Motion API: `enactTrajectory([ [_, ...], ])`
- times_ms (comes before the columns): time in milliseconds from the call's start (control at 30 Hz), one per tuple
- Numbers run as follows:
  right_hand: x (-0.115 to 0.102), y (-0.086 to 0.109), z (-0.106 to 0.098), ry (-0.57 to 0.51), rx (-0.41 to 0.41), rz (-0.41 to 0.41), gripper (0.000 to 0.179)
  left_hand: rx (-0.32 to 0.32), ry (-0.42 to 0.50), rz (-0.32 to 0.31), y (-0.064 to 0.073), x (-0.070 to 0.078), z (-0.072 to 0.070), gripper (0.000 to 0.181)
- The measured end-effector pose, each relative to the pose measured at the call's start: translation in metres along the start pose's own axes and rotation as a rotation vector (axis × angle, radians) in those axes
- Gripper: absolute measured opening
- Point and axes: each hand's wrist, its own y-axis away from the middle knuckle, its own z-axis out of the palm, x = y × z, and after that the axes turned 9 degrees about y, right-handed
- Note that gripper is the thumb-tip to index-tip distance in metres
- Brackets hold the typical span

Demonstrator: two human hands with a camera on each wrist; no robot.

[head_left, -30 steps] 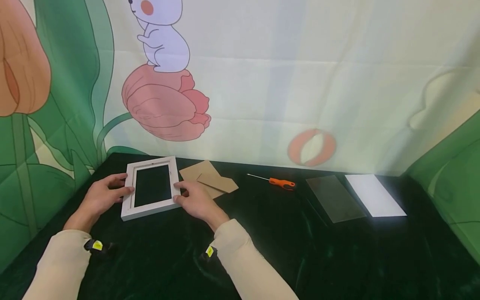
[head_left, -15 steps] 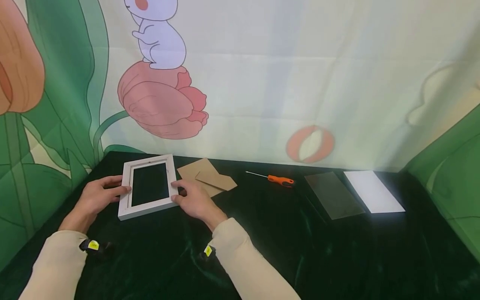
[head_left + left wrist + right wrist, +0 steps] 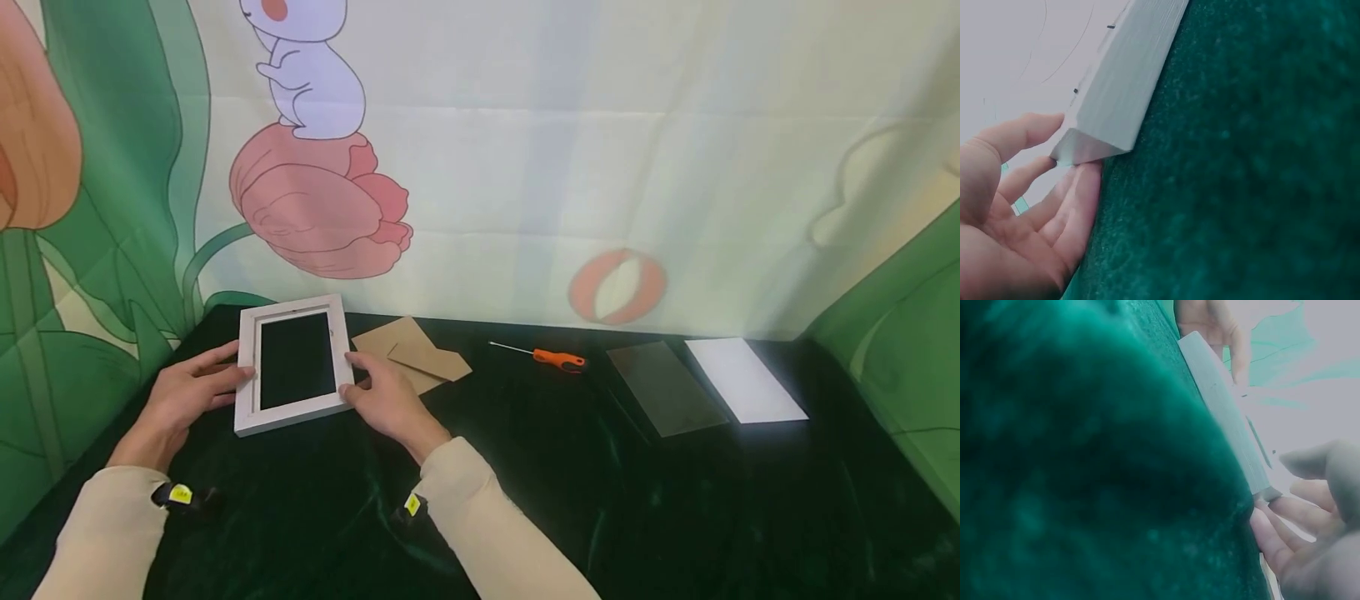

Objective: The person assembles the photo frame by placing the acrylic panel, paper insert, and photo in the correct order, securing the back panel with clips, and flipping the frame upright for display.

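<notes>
A white photo frame (image 3: 296, 409) with a bare middle is held by its two long sides at the left of the table. My left hand (image 3: 180, 396) grips the left side, thumb on top and fingers along the edge. On the right side, my right hand (image 3: 393, 400) pinches the rail between thumb and fingers. In the left wrist view the frame's corner (image 3: 1107, 112) sits between thumb and fingertips. The right wrist view shows the frame's edge (image 3: 1222, 419) close to the cloth, with right fingers (image 3: 1272, 537) at its near corner.
Brown backing board (image 3: 427, 360) with its stand flap lies just right of the frame. Further right are an orange-handled screwdriver (image 3: 555, 359), a clear sheet (image 3: 666, 390) and a white sheet (image 3: 746, 381). Dark green cloth (image 3: 525, 500) covers the table; a printed curtain (image 3: 480, 167) stands behind.
The photo frame's far edge has risen a little, tilting the frame, with both hands still holding its sides. The head view has shifted slightly. The other things lie where they were.
</notes>
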Motion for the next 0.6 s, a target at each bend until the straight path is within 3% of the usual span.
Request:
enactTrajectory([
  [300,-0.0004,0.0002,-0.0041,-0.047,0.020,0.008,0.049,0.001,0.165,-0.021,-0.0035,0.0010,-0.0004,0.086],
  [600,0.0032,-0.0023,-0.0045,-0.065,0.027,-0.014,0.047,-0.025,0.160,0.026,-0.0017,0.0030,-0.0031,0.085],
])
